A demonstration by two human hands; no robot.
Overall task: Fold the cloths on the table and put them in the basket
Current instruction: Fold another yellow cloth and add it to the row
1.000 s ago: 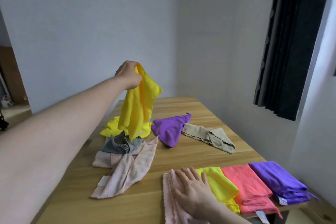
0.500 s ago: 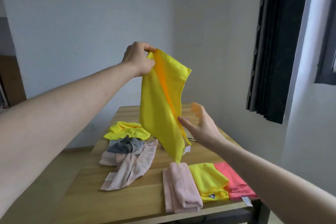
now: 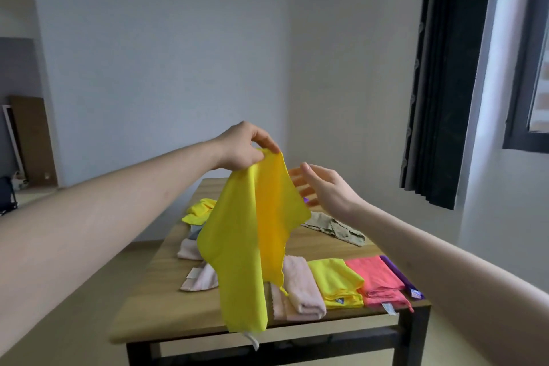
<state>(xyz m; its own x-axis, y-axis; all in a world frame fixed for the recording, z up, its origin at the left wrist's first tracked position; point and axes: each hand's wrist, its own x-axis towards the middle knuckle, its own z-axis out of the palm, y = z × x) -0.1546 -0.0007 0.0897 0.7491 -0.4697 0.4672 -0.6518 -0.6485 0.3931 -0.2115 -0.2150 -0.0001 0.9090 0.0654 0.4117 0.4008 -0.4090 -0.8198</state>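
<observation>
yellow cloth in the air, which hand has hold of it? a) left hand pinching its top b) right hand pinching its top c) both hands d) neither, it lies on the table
a: the left hand pinches the top of the yellow cloth, while the right hand is open beside it.

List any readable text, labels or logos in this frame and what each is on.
No text is legible.
Small dark logo patch on the folded yellow cloth: too blurred to read.
White tag on the folded coral cloth: too small to read.
Light tag on the folded purple cloth: blurred.
White tag hanging from the held yellow cloth, pinched by the left hand: unreadable.
Tag on the unfolded pink cloth: blank or unreadable.
</observation>
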